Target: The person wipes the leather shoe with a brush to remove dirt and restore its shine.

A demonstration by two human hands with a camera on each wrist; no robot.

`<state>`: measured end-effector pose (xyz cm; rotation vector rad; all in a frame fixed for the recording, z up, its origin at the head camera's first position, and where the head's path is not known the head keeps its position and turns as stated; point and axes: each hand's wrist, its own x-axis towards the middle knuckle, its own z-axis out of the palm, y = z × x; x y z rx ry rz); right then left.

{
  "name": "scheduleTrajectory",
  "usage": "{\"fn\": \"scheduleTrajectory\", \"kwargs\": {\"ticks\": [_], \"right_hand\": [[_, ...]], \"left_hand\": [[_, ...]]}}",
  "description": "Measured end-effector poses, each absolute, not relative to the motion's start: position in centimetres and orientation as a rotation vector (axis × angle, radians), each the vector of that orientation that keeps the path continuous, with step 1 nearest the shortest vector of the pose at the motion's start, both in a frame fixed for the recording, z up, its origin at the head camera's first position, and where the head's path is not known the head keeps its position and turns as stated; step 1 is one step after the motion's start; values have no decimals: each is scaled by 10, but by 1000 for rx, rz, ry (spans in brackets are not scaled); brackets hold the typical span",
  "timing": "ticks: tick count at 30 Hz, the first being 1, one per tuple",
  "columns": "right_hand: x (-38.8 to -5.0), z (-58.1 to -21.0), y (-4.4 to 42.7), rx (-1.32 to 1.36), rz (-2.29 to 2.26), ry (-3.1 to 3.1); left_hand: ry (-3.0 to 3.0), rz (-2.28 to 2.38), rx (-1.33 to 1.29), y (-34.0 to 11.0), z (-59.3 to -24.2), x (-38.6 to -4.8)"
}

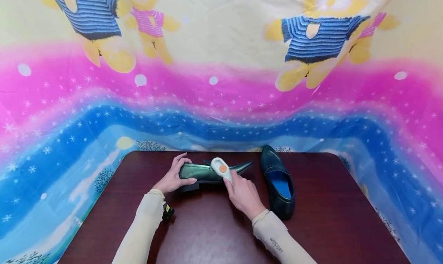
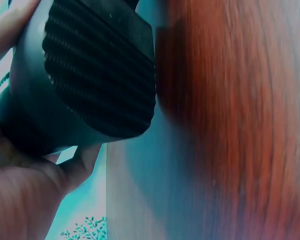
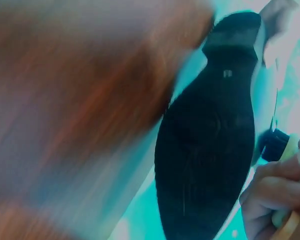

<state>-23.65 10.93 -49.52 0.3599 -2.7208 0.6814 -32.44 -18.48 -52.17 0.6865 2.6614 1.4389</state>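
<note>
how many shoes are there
2: one shoe gripped at the heel by the left hand, the other shoe on the table to its right. No sign of any hidden.

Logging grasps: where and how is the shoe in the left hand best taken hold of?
Probably by its rounded heel end, from the person's left, where the left hand grips. The shoe points its toe rightward, so thumb and fingers can span the heel, leaving its side free for the white tool in the right hand.
</note>
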Motion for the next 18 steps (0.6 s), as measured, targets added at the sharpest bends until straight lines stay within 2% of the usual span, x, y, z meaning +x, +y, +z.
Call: {"fn": "scheduleTrajectory", "kwargs": {"ticks": [6, 14, 18], "right_hand": [[-238, -494, 105, 355, 613, -2711], [-241, -484, 148, 102, 514, -2679], [-241, -482, 157, 69, 532, -2692]], "left_hand": [[2672, 1418, 691, -187, -520, -326], [2696, 1402, 729, -186, -520, -325], [2703, 1401, 747, -187, -522, -325]]}}
